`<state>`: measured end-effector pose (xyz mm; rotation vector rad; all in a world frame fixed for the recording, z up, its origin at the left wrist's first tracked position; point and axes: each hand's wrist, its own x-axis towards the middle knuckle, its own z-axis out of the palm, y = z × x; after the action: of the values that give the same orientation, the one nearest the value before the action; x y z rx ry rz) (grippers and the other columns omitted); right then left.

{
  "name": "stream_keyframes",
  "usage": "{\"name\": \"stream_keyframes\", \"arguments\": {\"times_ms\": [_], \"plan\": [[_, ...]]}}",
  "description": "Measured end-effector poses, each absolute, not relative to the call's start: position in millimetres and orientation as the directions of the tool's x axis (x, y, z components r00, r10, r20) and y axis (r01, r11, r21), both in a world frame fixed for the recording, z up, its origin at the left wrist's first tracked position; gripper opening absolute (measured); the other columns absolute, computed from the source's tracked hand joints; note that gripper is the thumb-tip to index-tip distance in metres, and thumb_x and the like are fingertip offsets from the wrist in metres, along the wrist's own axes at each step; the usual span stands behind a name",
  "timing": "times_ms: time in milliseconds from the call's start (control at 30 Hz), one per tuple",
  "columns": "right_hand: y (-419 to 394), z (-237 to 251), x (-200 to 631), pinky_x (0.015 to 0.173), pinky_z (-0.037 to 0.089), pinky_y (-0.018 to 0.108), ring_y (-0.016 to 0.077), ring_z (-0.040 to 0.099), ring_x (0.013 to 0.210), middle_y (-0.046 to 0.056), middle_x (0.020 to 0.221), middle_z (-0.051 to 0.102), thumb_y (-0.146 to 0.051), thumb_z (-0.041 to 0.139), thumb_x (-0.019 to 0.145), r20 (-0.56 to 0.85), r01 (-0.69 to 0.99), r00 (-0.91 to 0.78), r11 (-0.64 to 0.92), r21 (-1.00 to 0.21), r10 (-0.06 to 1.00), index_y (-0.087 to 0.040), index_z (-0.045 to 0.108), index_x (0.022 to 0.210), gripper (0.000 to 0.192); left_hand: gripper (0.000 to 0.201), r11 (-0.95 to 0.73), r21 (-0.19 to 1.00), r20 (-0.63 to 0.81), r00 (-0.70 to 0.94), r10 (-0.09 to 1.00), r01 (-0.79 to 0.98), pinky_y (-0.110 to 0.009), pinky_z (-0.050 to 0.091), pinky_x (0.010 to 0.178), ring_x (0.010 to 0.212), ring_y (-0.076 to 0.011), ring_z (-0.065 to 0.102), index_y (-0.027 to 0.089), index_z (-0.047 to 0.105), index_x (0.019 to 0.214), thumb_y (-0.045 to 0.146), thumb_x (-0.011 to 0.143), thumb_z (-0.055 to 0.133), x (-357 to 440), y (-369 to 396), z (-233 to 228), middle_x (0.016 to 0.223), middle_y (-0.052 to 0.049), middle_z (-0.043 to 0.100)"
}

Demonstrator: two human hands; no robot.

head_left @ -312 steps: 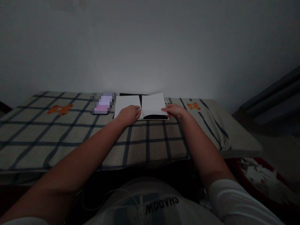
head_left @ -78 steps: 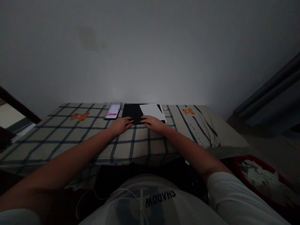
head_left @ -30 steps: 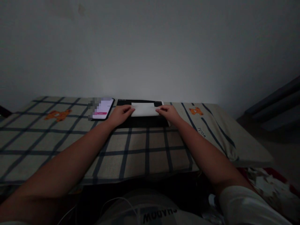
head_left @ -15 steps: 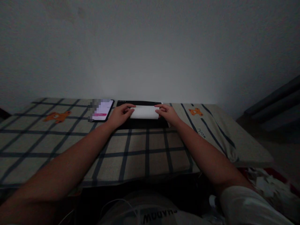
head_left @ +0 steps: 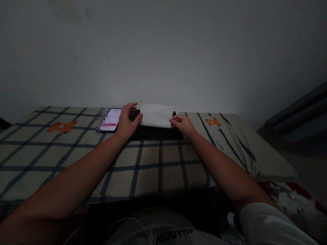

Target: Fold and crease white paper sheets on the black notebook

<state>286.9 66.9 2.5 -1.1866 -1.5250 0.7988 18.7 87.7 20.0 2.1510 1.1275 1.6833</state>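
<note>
A white sheet of paper (head_left: 157, 115) stands partly raised over a flat black mat or board (head_left: 158, 133) on the cloth-covered table. My right hand (head_left: 182, 124) pinches the paper's lower right corner between thumb and fingers. At the paper's left edge is my left hand (head_left: 127, 119), its thumb and fingers spread apart; the thumb tip is close to the paper, and I cannot tell whether it touches. Small white marks show along the far edge of the black mat.
A phone (head_left: 111, 120) with a lit screen lies left of my left hand. The checked tablecloth (head_left: 153, 160) has orange bear prints. A pale wall (head_left: 163, 61) rises behind the table. At lower right is a red container (head_left: 298, 190) with crumpled white material.
The paper, curled over like a roll before, has opened upward into a flatter raised sheet. My left hand has let go and spread its fingers; my right hand keeps its pinch.
</note>
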Motion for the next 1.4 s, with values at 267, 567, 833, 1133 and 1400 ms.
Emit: {"name": "stream_keyframes", "arguments": {"times_ms": [267,567,833,1133,1400], "plan": [[57.4,16.1,262.8,0.062,0.052,0.029,0.0146,0.064,0.060,0.000,0.063,0.065,-0.040,0.069,0.072,0.343,0.075,0.148,0.335,-0.939,0.928,-0.017,0.062,0.085,0.028,0.044,-0.764,0.489,0.644,0.416,0.642,0.421,-0.038,0.052,0.086,0.107,-0.0221,0.057,0.022,0.057,0.123,0.032,0.081,0.064,42.7,54.0,29.8,0.124,-0.010,0.057],[39.4,21.2,244.7,0.109,0.037,0.039,0.0169,0.052,0.123,0.004,0.125,0.063,-0.041,0.047,0.091,0.586,0.291,-0.308,0.661,-0.692,0.749,-0.026,0.065,0.118,0.036,0.046,-0.552,0.792,0.475,0.306,0.825,0.260,-0.034,0.054,0.082,0.094,-0.0208,0.063,0.017,0.058,0.126,0.033,0.082,0.061,62.7,50.8,16.1,0.110,-0.008,0.067],[50.7,12.1,262.3,0.109,0.036,0.042,0.0198,0.051,0.122,0.007,0.125,0.061,-0.030,0.055,0.085,0.674,0.504,-0.150,0.642,-0.578,0.724,-0.025,0.062,0.122,0.038,0.040,-0.276,0.958,0.285,0.151,0.947,-0.074,-0.031,0.054,0.074,0.087,-0.0175,0.063,0.015,0.059,0.118,0.028,0.081,0.056,48.3,71.1,19.2,0.105,-0.007,0.068],[69.8,-1.1,277.7,0.083,0.049,0.037,0.0186,0.064,0.083,0.007,0.090,0.071,-0.042,0.066,0.073,0.309,0.318,0.084,0.268,-0.909,0.947,-0.017,0.071,0.093,0.032,0.032,-0.281,0.959,0.273,0.150,0.950,0.036,-0.030,0.051,0.071,0.077,-0.0167,0.061,0.014,0.066,0.105,0.027,0.077,0.057,31.7,89.5,11.5,0.093,-0.006,0.069],[69.2,-0.6,278.3,0.063,0.046,0.028,0.0131,0.059,0.062,0.003,0.072,0.069,-0.041,0.075,0.060,0.154,0.099,0.228,0.135,-0.986,0.961,-0.016,0.070,0.078,0.031,0.032,-0.171,0.985,0.174,0.164,0.971,-0.033,-0.032,0.053,0.074,0.081,-0.0170,0.063,0.015,0.068,0.100,0.034,0.074,0.066,33.7,84.3,15.9,0.099,-0.008,0.070]]}}
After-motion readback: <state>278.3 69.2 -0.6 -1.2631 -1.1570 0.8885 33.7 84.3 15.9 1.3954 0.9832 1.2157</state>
